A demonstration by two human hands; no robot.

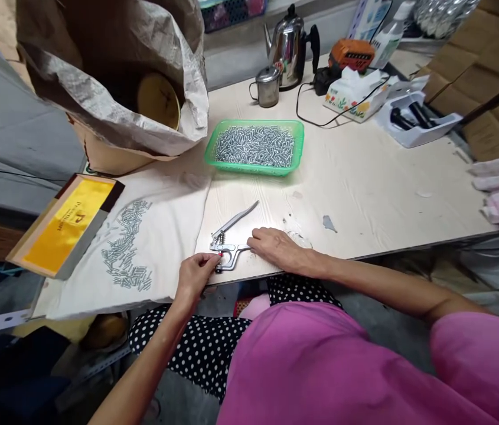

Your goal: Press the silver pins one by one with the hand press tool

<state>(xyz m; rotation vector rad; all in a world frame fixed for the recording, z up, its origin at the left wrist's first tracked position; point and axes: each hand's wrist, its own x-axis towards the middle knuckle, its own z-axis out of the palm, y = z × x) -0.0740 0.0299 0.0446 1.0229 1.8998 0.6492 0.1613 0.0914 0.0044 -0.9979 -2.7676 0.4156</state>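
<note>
Left hand (193,274): reached in from 7 o'clock, grip pinched narrow on pliers (230,251) head.
Right hand (276,247): palm-down over lower handle; grip unclear.
Pliers: on surface (364,177), 2 o'clock of left hand.

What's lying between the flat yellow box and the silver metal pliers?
A white cloth strewn with small silver metal pieces, shown in the head view, between the box and the pliers.

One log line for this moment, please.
left hand: fingertips at pliers head | right hand: flat on lower handle | green tray: metal pieces, untouched
</note>
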